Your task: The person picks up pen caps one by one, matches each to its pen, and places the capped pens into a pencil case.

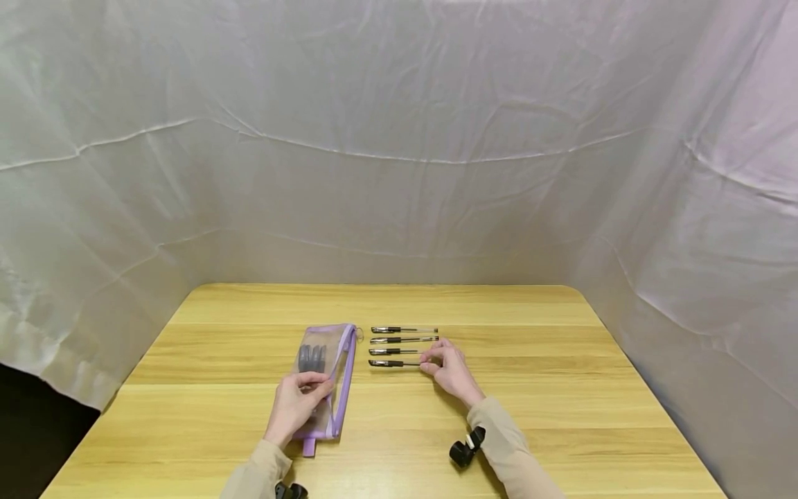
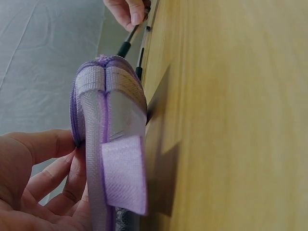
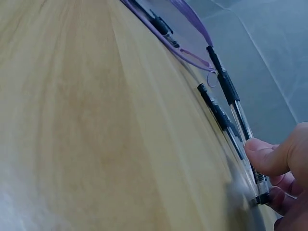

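Note:
A see-through mesh pencil case [image 1: 313, 336] with purple zipper trim lies on the table, its opening gaping on the right side. My left hand [image 1: 298, 403] pinches the zipper edge of the case between thumb and fingers. Black pens [image 3: 163, 30] show inside through its side. To the right, several clear-barrelled gel pens [image 1: 404, 330] with black grips lie in a row, side by side. My right hand [image 1: 453, 371] pinches the end of the nearest pen [image 1: 388, 363] between thumb and fingers. In the right wrist view, this held pen [image 3: 228, 86] is raised above another pen [image 3: 212, 106] on the wood.
The wooden table [image 1: 530, 333] carries the case and pens. Pale cloth [image 1: 399, 208] hangs behind it and along both sides. A purple fabric tab [image 2: 124, 175] sticks out from the near end of the case, and a small ring [image 1: 359, 334] hangs at its far corner.

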The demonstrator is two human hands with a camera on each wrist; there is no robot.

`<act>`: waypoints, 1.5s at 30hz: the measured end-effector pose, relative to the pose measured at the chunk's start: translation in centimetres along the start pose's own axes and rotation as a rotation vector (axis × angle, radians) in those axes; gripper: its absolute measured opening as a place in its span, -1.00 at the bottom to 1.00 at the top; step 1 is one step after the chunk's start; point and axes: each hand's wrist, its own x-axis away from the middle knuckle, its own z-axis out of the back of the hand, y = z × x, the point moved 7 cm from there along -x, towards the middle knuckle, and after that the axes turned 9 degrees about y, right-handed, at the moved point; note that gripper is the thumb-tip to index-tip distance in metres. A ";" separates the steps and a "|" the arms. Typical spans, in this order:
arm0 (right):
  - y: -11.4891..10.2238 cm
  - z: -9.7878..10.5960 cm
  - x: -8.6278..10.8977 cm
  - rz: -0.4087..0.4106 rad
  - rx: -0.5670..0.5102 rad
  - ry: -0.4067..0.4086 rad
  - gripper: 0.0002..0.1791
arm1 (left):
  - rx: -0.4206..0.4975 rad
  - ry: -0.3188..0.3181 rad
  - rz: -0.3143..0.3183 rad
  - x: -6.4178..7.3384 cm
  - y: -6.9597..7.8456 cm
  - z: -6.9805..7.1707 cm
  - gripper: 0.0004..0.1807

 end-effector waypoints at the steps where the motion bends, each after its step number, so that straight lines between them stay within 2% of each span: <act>1: -0.1 0.0 0.0 0.003 -0.005 -0.001 -0.95 | -0.001 0.000 0.001 0.0 0.0 0.0 -0.82; 8: -0.2 0.0 0.3 -0.002 -0.023 -0.016 -0.91 | -0.005 0.001 -0.004 0.0 0.0 0.0 -0.83; 13: -0.5 -0.1 0.5 0.046 -0.040 -0.018 -0.90 | -0.003 0.002 -0.003 0.0 0.0 0.0 -0.83; 21: -0.8 -0.3 0.6 0.031 -0.065 -0.041 -0.87 | 0.001 0.004 0.000 0.0 -0.1 0.0 -0.83; 32: -1.4 -0.8 0.8 0.005 -0.233 -0.108 -0.90 | 0.002 0.002 -0.006 0.0 0.0 0.0 -0.83; 39: -1.4 -1.1 0.9 0.002 -0.321 -0.133 -0.77 | 0.004 0.004 -0.004 0.0 0.0 0.0 -0.82; 42: -1.4 -1.4 0.9 -0.055 -0.428 -0.171 -0.66 | 0.003 0.004 -0.004 0.0 0.0 0.1 -0.82; 45: -1.3 -2.0 1.0 -0.158 -0.582 -0.220 -0.57 | 0.000 0.007 -0.007 0.0 0.0 0.1 -0.83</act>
